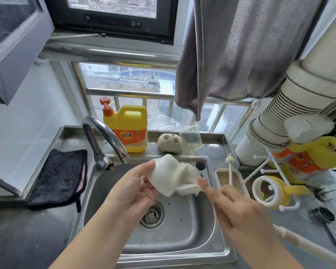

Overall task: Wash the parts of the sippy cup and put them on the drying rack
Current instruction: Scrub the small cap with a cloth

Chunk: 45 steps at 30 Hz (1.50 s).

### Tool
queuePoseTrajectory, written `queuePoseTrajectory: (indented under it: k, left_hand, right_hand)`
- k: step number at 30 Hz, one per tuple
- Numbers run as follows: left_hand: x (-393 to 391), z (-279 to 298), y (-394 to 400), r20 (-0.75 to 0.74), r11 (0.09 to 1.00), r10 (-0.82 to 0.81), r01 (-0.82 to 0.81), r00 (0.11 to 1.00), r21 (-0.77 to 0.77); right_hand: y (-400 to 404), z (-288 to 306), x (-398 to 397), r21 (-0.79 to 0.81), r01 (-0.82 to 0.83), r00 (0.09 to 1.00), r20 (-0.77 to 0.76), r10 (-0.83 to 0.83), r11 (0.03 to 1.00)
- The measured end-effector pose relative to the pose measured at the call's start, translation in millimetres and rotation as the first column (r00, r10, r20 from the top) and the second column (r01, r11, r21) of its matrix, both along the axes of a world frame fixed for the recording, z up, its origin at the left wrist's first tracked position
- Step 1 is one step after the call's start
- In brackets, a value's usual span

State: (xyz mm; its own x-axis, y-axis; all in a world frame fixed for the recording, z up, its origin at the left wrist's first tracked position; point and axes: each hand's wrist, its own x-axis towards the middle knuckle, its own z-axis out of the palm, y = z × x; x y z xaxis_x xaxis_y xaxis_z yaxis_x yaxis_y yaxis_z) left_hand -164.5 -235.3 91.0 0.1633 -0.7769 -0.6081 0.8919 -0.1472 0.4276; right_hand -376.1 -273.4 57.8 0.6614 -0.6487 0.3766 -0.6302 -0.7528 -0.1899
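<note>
Seen from above, a steel sink (217, 226) under a window. At far left, a dark cloth (60, 177) draped over the counter edge, then a curved tap (105, 138) with a yellow soap jug (130, 129) behind it. At centre, over the open basin, left hand (136, 189) curled around a translucent white cup (167, 175), thumb on its near wall, fingers on the far side, mouth turned right. Likely light thin plastic, fairly stiff but slick when wet or soapy, so best held around the wall as now rather than by the rim. Right hand (239, 212) gripping a long white brush handle (291, 235), forefinger stretched along it, fluffy brush head (188, 181) at the cup mouth; hand blurred. Plenty of free room over the drain (151, 214); tap spout close behind the cup, basin rim just right of the brush hand. Further right, a white drying rack (264, 167) with thin pegs, a small brush (230, 167) standing in it, and a yellow lid with handles (273, 191) hung on a peg. Spare pegs behind the lid, hemmed in by a second yellow jug (306, 160) and a wide pipe (279, 117)
</note>
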Motion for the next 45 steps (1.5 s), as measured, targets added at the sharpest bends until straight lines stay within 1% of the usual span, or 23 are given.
queuePoseTrajectory:
  k: [2, 4, 7, 10, 14, 17, 20, 22, 25, 27, 28, 30, 32, 34, 37, 39, 42, 43, 45]
  left_hand:
    - [3, -1, -1, 0.009, 1.000, 0.018, -0.018, 1.000, -0.005]
    - [2, 4, -5, 0.024, 0.999, 0.029, -0.028, 0.999, -0.018]
    - [-3, 10, -7, 0.039, 0.999, -0.021, 0.022, 0.999, -0.023]
    - [-4, 8, -5, 0.023, 1.000, -0.028, 0.028, 0.999, -0.004]
    - [4, -1, -3, 0.007, 0.999, 0.025, -0.025, 1.000, 0.032]
    - [0, -1, -8, -0.009, 1.000, 0.021, -0.021, 1.000, 0.011]
    - [3, 0, -13, -0.011, 0.999, -0.024, 0.023, 1.000, -0.038]
    - [8, -2, -14, -0.029, 1.000, 0.002, -0.002, 1.000, -0.001]
    - [12, -3, -13, -0.032, 0.995, 0.100, -0.099, 0.995, 0.033]
    - [8, -3, -13, -0.054, 0.994, 0.105, -0.103, 0.993, 0.026]
    - [6, -3, -14, -0.062, 0.996, 0.084, -0.083, 0.995, 0.019]
    - [2, -1, -14, -0.058, 1.000, 0.015, -0.015, 0.998, -0.003]
    - [2, 0, -14, -0.046, 1.000, -0.023, 0.023, 0.999, -0.002]
    - [6, -1, -14, -0.032, 0.999, 0.032, -0.031, 0.999, 0.021]
    - [10, -1, -14, -0.025, 0.991, 0.130, -0.129, 0.991, 0.018]
    - [12, 3, -16, -0.026, 0.987, 0.159, -0.159, 0.987, -0.001]
    - [16, 10, -20, -0.014, 0.985, 0.172, -0.173, 0.985, -0.030]
    - [16, 10, -20, -0.006, 0.985, 0.167, -0.167, 0.986, -0.030]
    - [14, 7, -17, 0.001, 0.988, 0.156, -0.156, 0.988, -0.009]
  right_hand:
    - [-8, 3, -2, 0.009, 0.057, 0.998, -0.004, -0.057, 0.998]
    - [-15, 8, 10, 0.001, 0.086, 0.995, 0.043, -0.086, 0.996]
    - [-19, 16, 31, -0.047, 0.071, 0.990, 0.125, -0.065, 0.996]
    - [-14, 12, 27, -0.038, 0.049, 0.995, 0.090, -0.046, 0.998]
    - [-8, 6, 13, -0.016, 0.056, 0.998, 0.021, -0.056, 0.998]
    - [-14, 10, 32, -0.032, 0.069, 0.996, 0.061, -0.067, 0.997]
    - [-5, 8, 45, -0.070, -0.041, 0.993, 0.105, 0.048, 0.997]
    - [5, 0, 34, -0.077, -0.083, 0.994, 0.064, 0.088, 0.994]
    - [1, -3, 11, -0.053, -0.018, 1.000, 0.022, 0.019, 0.998]
    - [-7, 2, 14, -0.040, 0.031, 0.999, 0.037, -0.029, 0.999]
    - [-9, 4, 21, -0.044, 0.030, 0.998, 0.059, -0.027, 0.999]
    - [-3, 5, 36, -0.087, -0.026, 0.994, 0.101, 0.035, 0.996]
    - [6, 0, 36, -0.104, -0.088, 0.990, 0.098, 0.099, 0.991]
    - [10, -8, 19, -0.081, -0.086, 0.994, 0.054, 0.090, 0.993]
    - [-1, -8, 5, -0.036, 0.019, 1.000, -0.013, -0.019, 0.999]
    - [-7, -4, 13, -0.011, 0.048, 0.999, 0.018, -0.048, 0.999]
    - [-4, 1, 31, -0.032, -0.008, 0.993, 0.115, 0.012, 0.999]
    - [-1, 0, 34, -0.045, -0.037, 0.990, 0.132, 0.043, 0.998]
    - [6, -3, 33, -0.074, -0.079, 0.989, 0.118, 0.088, 0.994]
